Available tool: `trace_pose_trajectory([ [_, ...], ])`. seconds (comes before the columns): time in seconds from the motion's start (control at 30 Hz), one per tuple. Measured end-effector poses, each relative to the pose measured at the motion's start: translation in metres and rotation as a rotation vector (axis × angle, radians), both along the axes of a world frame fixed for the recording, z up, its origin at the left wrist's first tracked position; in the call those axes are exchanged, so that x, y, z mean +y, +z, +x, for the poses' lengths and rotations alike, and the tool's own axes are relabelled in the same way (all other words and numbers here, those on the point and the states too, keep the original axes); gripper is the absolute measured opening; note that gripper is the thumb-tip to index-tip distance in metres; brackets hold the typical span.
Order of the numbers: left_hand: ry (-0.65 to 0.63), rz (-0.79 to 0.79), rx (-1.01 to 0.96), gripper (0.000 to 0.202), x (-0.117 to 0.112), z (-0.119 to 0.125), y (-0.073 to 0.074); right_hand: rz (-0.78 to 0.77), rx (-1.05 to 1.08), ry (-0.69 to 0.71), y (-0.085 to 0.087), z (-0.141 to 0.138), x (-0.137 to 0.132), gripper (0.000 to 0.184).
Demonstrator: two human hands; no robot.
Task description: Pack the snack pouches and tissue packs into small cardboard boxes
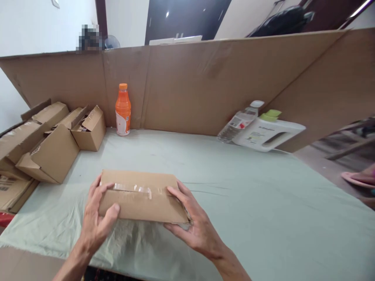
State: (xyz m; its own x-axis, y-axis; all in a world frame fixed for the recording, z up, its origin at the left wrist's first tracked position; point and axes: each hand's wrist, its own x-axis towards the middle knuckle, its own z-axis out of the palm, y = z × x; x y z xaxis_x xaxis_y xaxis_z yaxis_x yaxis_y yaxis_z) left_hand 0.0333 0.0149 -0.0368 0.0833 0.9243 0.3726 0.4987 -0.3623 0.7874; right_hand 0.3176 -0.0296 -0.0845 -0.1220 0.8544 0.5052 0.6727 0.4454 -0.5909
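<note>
A small closed cardboard box with clear tape along its top seam lies on the pale green cloth in front of me. My left hand grips its left end, thumb on the near face and fingers curled over the top. My right hand holds the right end, fingers spread along the top and the near right corner.
Several open and folded cardboard boxes are heaped at the left. An orange drink bottle stands at the back by a tall cardboard screen. A clear bottle and a white jug lean at the back right.
</note>
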Motion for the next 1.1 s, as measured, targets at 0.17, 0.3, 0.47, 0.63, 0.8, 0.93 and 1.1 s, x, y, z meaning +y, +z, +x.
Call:
trace_pose_trajectory([
  [0.17, 0.074, -0.078, -0.004, 0.035, -0.035, -0.014, -0.005, -0.006, 0.025, 0.122, 0.003, -0.001, -0.001, 0.071],
  [0.3, 0.006, -0.068, 0.005, 0.034, -0.029, -0.019, -0.01, -0.047, 0.04, 0.079, -0.004, -0.001, -0.005, 0.072],
  [0.47, -0.022, -0.035, -0.015, 0.033, -0.024, -0.011, -0.016, -0.119, 0.053, 0.014, -0.016, 0.008, -0.015, 0.072],
  [0.63, -0.023, -0.014, -0.019, 0.034, -0.029, -0.01, -0.016, -0.214, 0.118, 0.02, -0.02, 0.015, -0.009, 0.072],
  [0.8, 0.051, 0.0, 0.008, 0.036, -0.032, -0.024, -0.016, -0.309, 0.293, 0.096, -0.023, 0.003, 0.032, 0.072],
  [0.93, 0.146, 0.04, 0.042, 0.039, -0.033, -0.038, -0.022, -0.327, 0.512, 0.184, -0.033, -0.028, 0.073, 0.081],
  [1.1, 0.295, 0.117, 0.039, 0.036, -0.031, -0.045, -0.023, -0.321, 0.618, 0.223, -0.048, -0.067, 0.1, 0.09],
])
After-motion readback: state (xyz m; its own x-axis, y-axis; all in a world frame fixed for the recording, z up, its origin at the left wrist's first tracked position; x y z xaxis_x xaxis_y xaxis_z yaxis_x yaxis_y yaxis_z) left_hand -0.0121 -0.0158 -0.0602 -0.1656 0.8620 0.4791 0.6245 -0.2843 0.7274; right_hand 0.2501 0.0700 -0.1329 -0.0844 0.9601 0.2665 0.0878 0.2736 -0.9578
